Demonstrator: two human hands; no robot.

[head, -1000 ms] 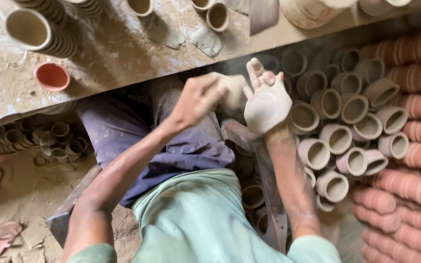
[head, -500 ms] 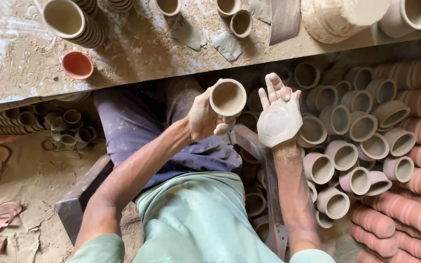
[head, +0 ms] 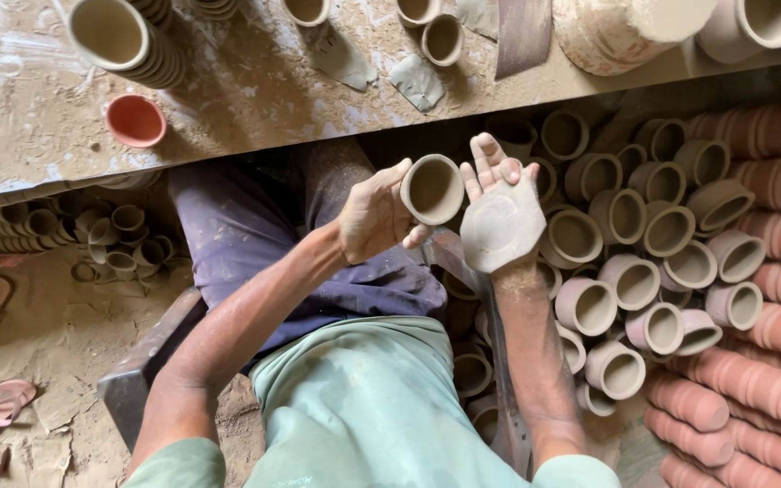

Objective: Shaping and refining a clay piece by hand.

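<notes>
Since the earlier frame, little was changed: the clay cup (head: 432, 189) was kept gripped by the fingers of the left hand (head: 375, 215), its mouth turned toward the camera, above the lap. Just beside it, the right hand (head: 502, 217) was held open, palm up, coated in pale clay. Unfired cups (head: 653, 262) were heaped at the right.

so the small clay cup (head: 432, 189) is unfired, pale brownish-grey, round with a thick rim, tipped on its side so the empty mouth faces up at the camera, held up off the ground just beside a flat clay-coated palm
</notes>
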